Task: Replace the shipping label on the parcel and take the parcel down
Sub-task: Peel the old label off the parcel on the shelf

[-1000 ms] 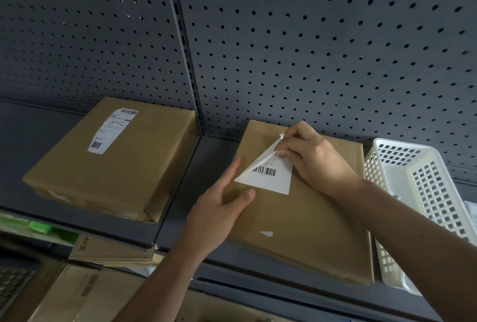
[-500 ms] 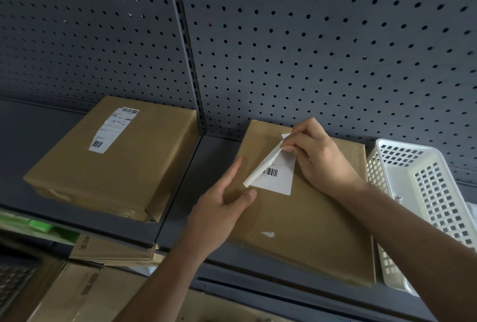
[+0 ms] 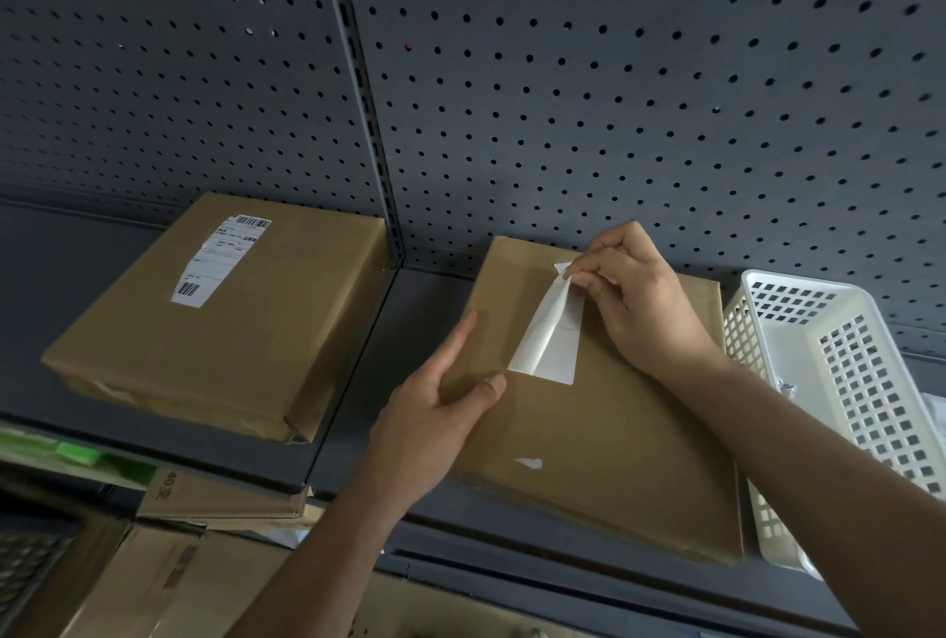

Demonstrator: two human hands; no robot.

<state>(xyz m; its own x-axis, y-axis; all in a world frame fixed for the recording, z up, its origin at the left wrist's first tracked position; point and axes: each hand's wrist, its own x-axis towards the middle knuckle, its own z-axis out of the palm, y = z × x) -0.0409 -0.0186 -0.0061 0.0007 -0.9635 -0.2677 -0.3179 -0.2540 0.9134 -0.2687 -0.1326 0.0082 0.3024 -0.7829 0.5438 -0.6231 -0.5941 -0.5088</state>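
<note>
Here my right hand (image 3: 640,302) pinches the label (image 3: 547,330) by its top corner, folded over on the parcel (image 3: 604,432) on the shelf (image 3: 358,432) — my left hand (image 3: 435,412) lies spread flat on the wrapper, so the parcel won't slide under the pull.

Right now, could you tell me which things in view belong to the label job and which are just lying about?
In the job:
- parcel under the hands
- shipping label, half peeled
- right hand, pinching the label
- left hand, steadying the parcel

Lying about:
- second labelled parcel
- white basket
- cardboard boxes below
</note>
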